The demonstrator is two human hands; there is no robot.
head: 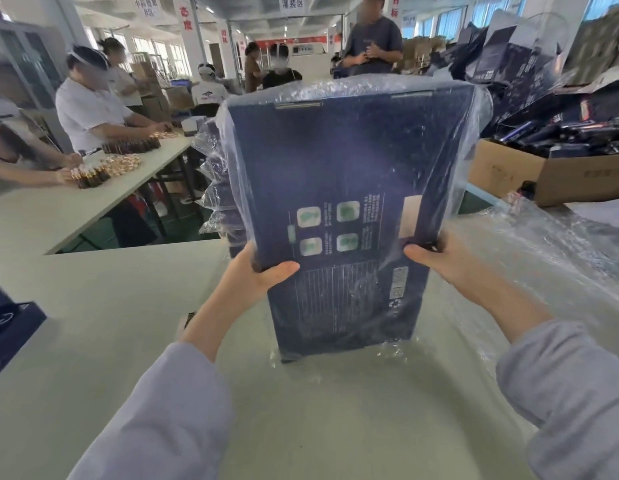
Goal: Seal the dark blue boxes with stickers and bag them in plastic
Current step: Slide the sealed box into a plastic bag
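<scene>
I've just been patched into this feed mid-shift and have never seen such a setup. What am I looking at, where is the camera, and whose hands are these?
There is no machine here. One wide-angle camera sits on a worker's head, looking forward and down. The two arms in grey sleeves are that worker's own. The left hand and right hand each grip a side of a dark blue box, held upright with its printed face toward the camera. A clear plastic bag is pulled over its top, and its lower end is down at the pale table. Behind it is a stack of bagged boxes. Loose plastic film lies to the right, with a cardboard carton beyond.
</scene>
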